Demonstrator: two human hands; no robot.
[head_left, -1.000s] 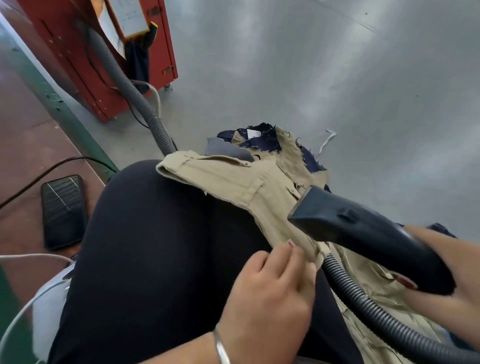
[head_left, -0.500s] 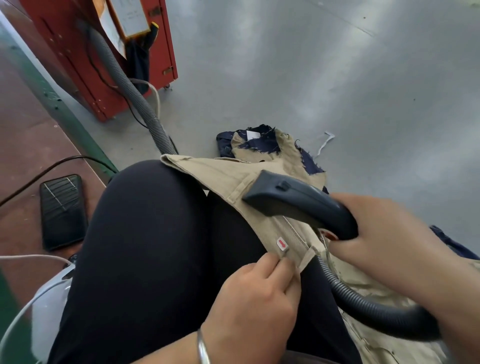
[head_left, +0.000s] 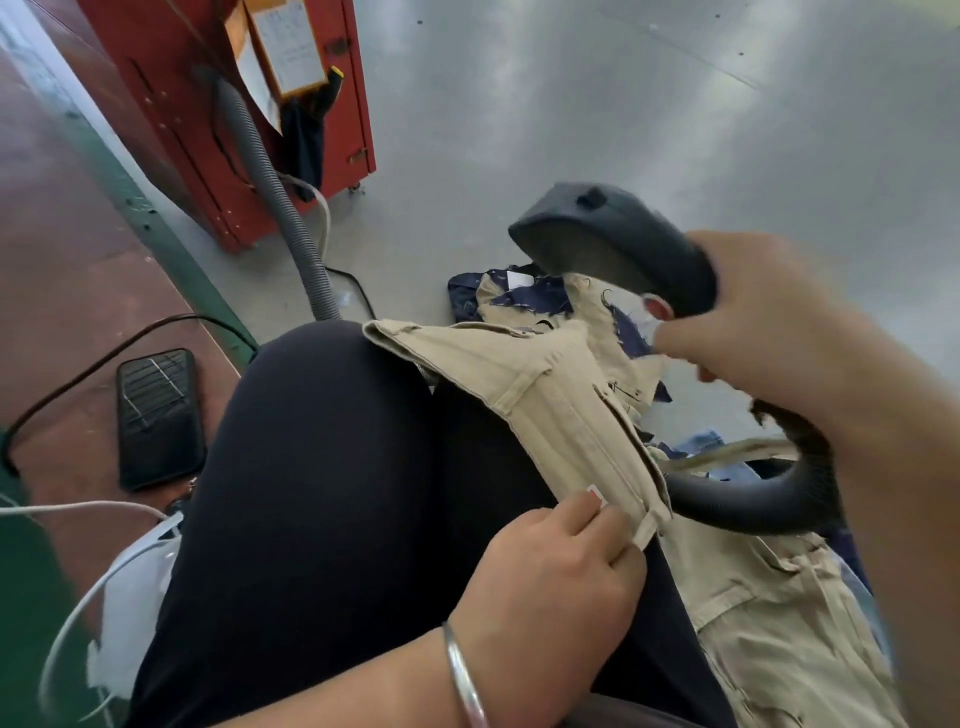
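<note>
A beige pair of trousers (head_left: 545, 395) lies across my lap, its waistband stretched over my dark-clad thigh (head_left: 332, 467). My left hand (head_left: 556, 571) pinches the waistband's near end beside a small red-and-white tag (head_left: 594, 492). My right hand (head_left: 769, 332) grips a black suction nozzle (head_left: 608, 234), lifted above the cloth and past the waistband's far part. The nozzle's black ribbed hose (head_left: 753, 499) curves down under my right wrist and over the trousers.
A pile of navy and beige garments (head_left: 519, 296) lies on the grey floor beyond my knee. A red cabinet (head_left: 218, 104) with a grey ribbed hose (head_left: 280, 197) stands at the upper left. A black phone (head_left: 156, 415) and cables lie on the reddish surface at left.
My right hand has lifted the nozzle off the waistband, up and to the right. My left hand keeps its pinch on the waistband's end.
</note>
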